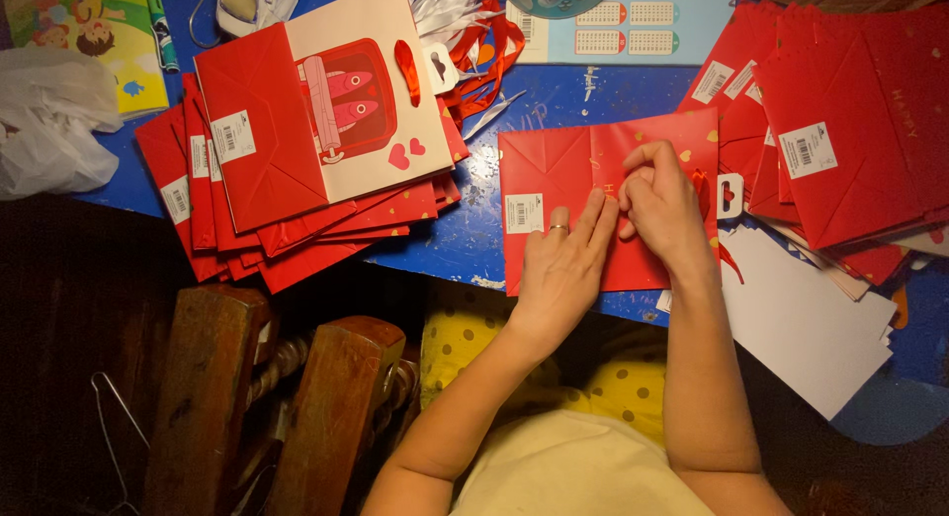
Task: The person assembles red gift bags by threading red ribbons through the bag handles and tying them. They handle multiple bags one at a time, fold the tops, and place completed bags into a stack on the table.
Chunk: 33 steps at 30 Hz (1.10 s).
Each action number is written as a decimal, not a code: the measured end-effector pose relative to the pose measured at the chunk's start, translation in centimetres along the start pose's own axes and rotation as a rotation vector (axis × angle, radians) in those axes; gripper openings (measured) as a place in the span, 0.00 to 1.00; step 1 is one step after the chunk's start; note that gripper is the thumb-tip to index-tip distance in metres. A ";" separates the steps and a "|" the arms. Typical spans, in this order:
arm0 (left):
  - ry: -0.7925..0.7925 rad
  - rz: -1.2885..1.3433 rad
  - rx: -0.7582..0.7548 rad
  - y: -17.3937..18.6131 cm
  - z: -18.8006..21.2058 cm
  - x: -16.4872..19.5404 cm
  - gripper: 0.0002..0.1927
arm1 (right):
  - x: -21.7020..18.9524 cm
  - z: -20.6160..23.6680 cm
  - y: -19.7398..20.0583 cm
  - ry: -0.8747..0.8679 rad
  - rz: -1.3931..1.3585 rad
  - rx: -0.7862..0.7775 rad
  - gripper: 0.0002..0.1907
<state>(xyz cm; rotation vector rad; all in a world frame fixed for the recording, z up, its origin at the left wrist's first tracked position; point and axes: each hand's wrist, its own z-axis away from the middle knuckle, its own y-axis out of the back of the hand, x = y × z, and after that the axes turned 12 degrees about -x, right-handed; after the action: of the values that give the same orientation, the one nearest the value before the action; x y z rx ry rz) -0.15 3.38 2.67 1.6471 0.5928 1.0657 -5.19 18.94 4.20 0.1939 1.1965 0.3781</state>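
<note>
Both of my hands rest on a flat red bag (568, 185) lying lengthwise across the blue bench (465, 234), left hand (563, 264) spread flat pinning its middle, right hand (662, 205) just beside it, fingers pinched narrowly at the bag's handle end.

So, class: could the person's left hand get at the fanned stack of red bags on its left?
Probably yes: the left hand lies flat on the red bag, and only bare blue table separates it from the fanned stack.
</note>
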 end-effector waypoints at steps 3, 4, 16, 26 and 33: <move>-0.054 -0.031 0.003 -0.2 0.3 -0.1 0.28 | 0.3 -0.1 0.0 0.027 -0.038 -0.005 0.11; -0.058 -0.041 0.011 -0.3 0.4 -0.1 0.27 | 0.4 -0.2 0.0 0.031 -0.037 -0.003 0.11; -0.137 0.160 0.030 0.4 1.9 -0.6 0.20 | 0.4 -0.3 -0.1 0.050 -0.015 0.005 0.11; -0.042 0.283 0.155 0.6 1.1 -0.2 0.33 | 0.4 -0.2 -0.2 0.059 -0.016 0.006 0.08; -0.044 0.146 0.053 -0.3 0.1 -0.2 0.29 | 0.5 -0.2 -0.1 0.077 -0.029 -0.009 0.08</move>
<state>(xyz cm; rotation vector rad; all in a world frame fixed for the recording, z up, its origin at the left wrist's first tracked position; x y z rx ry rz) -0.11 3.28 2.32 1.7778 0.4808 1.1238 -5.21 18.99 3.63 0.1555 1.2716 0.3680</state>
